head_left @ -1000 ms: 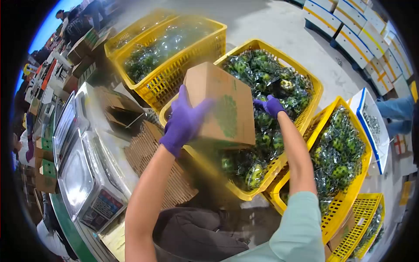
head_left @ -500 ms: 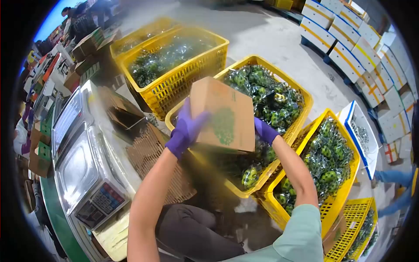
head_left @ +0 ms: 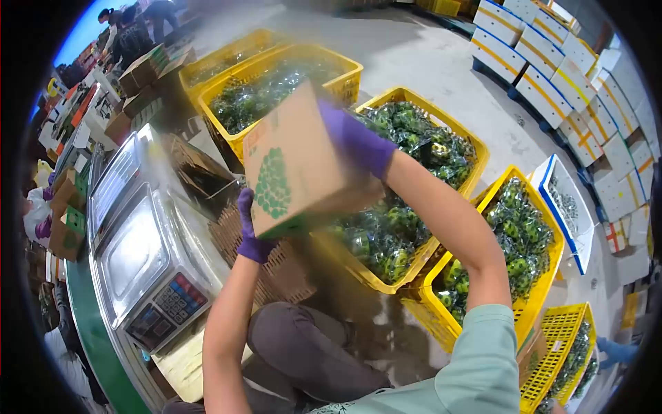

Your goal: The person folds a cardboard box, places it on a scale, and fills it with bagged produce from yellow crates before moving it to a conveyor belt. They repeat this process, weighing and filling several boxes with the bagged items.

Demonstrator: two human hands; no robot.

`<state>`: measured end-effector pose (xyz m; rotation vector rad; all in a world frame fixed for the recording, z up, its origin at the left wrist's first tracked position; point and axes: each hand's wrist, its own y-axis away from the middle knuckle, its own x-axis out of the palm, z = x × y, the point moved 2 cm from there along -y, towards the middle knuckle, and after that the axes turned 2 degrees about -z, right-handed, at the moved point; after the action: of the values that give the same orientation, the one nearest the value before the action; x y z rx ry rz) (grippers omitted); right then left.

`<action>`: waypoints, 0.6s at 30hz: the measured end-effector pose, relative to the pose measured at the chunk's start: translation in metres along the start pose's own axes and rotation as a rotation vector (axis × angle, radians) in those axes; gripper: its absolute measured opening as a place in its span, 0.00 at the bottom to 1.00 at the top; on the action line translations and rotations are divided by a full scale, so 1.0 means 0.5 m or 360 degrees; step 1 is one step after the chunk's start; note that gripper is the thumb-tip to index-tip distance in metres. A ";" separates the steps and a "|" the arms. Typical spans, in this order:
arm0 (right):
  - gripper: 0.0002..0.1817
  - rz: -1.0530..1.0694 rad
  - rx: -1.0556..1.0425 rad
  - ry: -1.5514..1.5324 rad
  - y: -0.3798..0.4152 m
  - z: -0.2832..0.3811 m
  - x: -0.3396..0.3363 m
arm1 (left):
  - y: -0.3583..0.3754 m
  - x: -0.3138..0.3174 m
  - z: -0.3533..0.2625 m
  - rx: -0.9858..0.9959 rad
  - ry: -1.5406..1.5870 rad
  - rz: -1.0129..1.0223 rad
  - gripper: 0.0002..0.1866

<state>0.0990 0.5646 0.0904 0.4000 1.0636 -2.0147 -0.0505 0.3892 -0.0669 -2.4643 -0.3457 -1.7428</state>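
A cardboard box with a green printed cluster hangs tilted between my hands, above the yellow crates. My left hand, in a purple glove, grips its lower left corner with the thumb up along the side. My right hand, gloved the same way, presses against the upper right side; its fingers are partly hidden and blurred. Below and to the right of the box is a yellow crate full of bagged green produce in clear plastic. The box covers part of this crate.
A weighing scale stands at left on a green-edged bench. Further yellow crates with bagged produce stand ahead, and another crate is at right. White boxes are stacked at far right. People are at upper left.
The box has turned and moved left, so its printed side now faces left of centre. My right hand has come up over its upper right side; my left hand has shifted lower.
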 end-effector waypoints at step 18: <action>0.59 0.0241 0.1538 0.0602 0.174 -0.312 0.077 | 0.069 -0.165 -0.057 0.0664 -0.1712 0.0137 0.26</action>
<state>0.1287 0.6413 -0.0725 1.3489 0.1568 -2.2424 -0.0945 0.3392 -0.1329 -2.7411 -0.5729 -0.1235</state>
